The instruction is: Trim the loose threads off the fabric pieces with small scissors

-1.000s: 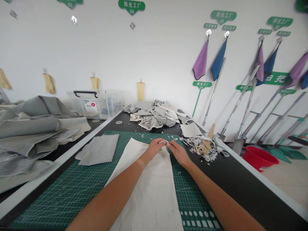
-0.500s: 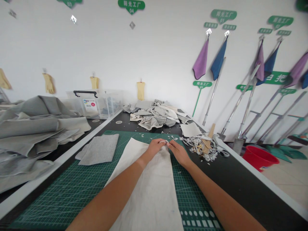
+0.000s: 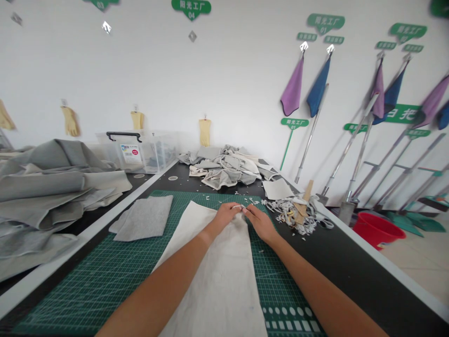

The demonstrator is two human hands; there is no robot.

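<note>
A long off-white piece of fabric (image 3: 220, 276) lies over the green cutting mat (image 3: 101, 276), running from the near edge to my hands. At its far right corner my left hand (image 3: 227, 214) pinches the fabric's edge. My right hand (image 3: 257, 219) grips the same corner from the right, fingers closed. A small folded bit of the edge shows between the fingertips, which nearly meet. To the left, folded grey cloth pieces (image 3: 145, 219) rest flat on the mat.
Behind the mat is a heap of grey and white cloths (image 3: 228, 166). Fabric scraps (image 3: 298, 217) with a tan strip lie at right, near a light square piece (image 3: 278, 189). Large grey fabric stacks (image 3: 45, 187) and a clear plastic box (image 3: 140, 154) stand left. A red bucket (image 3: 379, 229) is beyond the table.
</note>
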